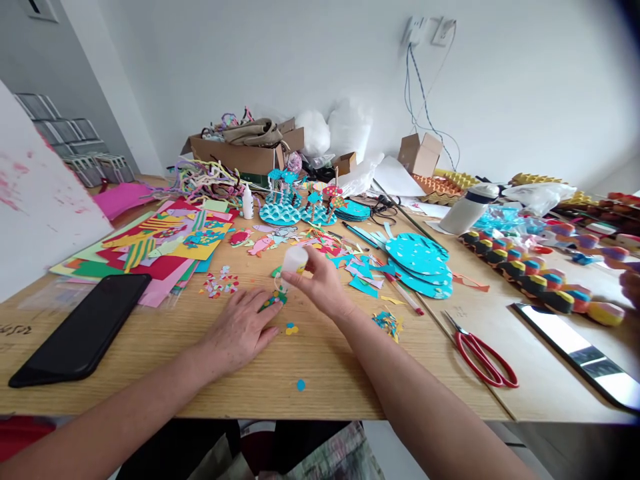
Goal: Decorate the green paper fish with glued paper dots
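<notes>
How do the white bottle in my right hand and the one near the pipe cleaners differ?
The held bottle is tipped, base up; the standing bottle is upright, tip up. The held bottle is in the right hand; the standing bottle rests on the table. Both are white.

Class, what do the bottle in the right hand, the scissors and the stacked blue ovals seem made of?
Bottle in the right hand: likely plastic, milky and smooth.
Scissors: apparently metal blades, by their grey sheen; smooth red handles, perhaps plastic-coated.
Blue ovals: probably card or paper, matt, with thin cut edges.
</notes>
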`<state>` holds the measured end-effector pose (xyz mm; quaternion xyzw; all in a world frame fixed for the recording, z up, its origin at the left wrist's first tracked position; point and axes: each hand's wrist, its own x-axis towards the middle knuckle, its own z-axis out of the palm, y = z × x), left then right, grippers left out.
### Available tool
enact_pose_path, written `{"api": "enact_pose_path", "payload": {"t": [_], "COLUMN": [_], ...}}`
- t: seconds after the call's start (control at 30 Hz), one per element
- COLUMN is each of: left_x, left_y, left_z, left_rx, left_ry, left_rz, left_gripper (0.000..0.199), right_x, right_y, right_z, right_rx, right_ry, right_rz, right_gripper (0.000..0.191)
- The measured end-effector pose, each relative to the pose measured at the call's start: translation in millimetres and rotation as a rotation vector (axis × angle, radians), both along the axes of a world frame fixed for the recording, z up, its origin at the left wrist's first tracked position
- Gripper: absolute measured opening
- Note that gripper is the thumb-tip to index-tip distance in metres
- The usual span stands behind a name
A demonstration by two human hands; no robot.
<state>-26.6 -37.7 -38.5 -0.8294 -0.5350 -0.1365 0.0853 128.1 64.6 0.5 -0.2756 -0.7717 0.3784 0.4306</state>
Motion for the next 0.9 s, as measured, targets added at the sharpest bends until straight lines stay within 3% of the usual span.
{"api": "enact_pose_path", "payload": {"t": [0.1, 0.2, 0.37, 0.63, 0.8, 0.9], "left_x": [0, 0, 0, -1, 0, 0], "left_y": [0, 0, 0, -1, -1, -1], "left_z": [0.6, 0.4, 0.9, -3.1, -0.2, 2.4], "left_rx": [0.002, -0.005, -0.007, 0.02, 0.01, 0.001], "left_ry": [-0.008, -0.01, -0.006, 0.007, -0.007, -0.019], "left_rz": [0.004, 0.002, 0.0, -0.005, -0.003, -0.002], "left_gripper": [0.032, 0.032, 0.033, 0.033, 0.033, 0.033], "right_x": [2, 1, -3, -7, -5, -3], "right_y": [4, 5, 3, -4, 6, 7], "right_z": [0.9, -3.0, -9.8, -6.4, -7.2, -6.0], "right_rx": [-0.176, -0.237, -0.158, 0.029, -0.302, -0.382], "right_ry": [0.226, 0.234, 0.064, -0.087, 0.299, 0.41], "right_rz": [-0.024, 0.013, 0.047, 0.061, -0.067, -0.061], "right_gripper": [0.026, 0.026, 0.025, 0.022, 0.024, 0.027]}}
